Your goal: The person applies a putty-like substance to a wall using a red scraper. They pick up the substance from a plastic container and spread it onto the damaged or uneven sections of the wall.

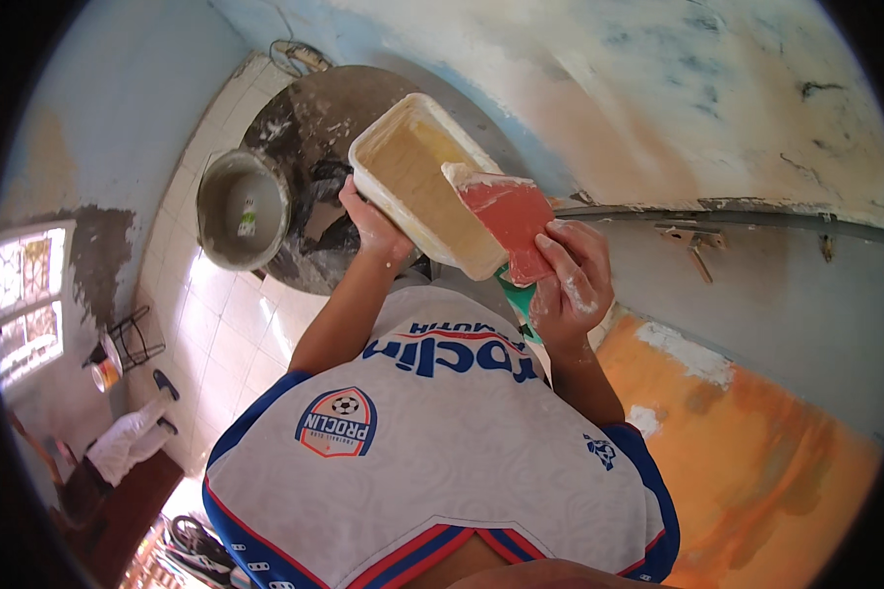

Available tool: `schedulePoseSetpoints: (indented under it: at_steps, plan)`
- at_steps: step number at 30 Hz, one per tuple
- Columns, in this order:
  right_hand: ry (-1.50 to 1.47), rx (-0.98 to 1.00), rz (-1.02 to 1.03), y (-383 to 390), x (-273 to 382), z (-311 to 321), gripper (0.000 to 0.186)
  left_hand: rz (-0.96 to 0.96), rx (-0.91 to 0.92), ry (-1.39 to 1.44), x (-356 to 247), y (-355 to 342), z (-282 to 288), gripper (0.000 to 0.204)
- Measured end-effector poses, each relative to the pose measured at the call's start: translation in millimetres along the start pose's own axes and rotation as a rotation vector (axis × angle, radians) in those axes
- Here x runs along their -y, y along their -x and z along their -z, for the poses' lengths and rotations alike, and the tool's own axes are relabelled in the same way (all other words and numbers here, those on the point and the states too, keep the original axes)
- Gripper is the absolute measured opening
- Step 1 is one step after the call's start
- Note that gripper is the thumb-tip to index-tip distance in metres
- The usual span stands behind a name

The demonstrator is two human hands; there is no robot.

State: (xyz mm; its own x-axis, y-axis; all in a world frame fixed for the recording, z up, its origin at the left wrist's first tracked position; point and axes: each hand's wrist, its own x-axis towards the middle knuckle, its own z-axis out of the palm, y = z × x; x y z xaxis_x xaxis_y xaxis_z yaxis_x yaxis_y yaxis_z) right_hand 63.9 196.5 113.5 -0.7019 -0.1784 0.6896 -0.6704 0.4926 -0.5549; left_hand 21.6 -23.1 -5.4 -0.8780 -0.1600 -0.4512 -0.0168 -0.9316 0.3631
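My left hand [377, 228] is closed on the side of a white rectangular plastic tub [454, 257], which is tilted in front of my chest. Pale cream paste [413, 162] coats its inside walls and bottom. In my right hand [578, 278] is a flat red putty spreader [509, 218], gripped between thumb and fingers. A lump of cream paste clings to the spreader's far left corner, which overlaps the tub's right rim. White smears of paste mark my right fingers.
A grey bucket [245, 208] stands at the left beside a dark round tabletop [314, 108] with smears on it. Partly plastered wall [717, 118] rises ahead. A grey door with a metal handle [697, 257] is at the right. White floor tiles [211, 294] show at the left.
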Motion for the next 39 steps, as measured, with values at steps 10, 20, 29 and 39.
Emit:
schedulePoseSetpoints:
  at_steps: [10,20,29,39]
  plan:
    - [-0.316,-0.333,-0.476,-4.0,-103.4,-35.5,0.018,-0.045,0.169,0.061,-3.3,-38.0,6.6,0.061]
    - [0.011,-0.272,-0.787,9.1,-279.8,-113.3,0.031,-0.019,0.149,0.036,-18.5,-50.0,26.4,0.064]
    - [-0.076,-0.636,-0.779,-12.2,-287.0,-92.9,0.024,-0.010,0.103,-0.068,-15.6,-49.0,27.0,0.063]
    - [0.274,-0.275,-0.685,-23.8,-306.0,-116.2,0.029,0.025,0.128,-0.118,-9.3,-31.1,22.5,0.061]
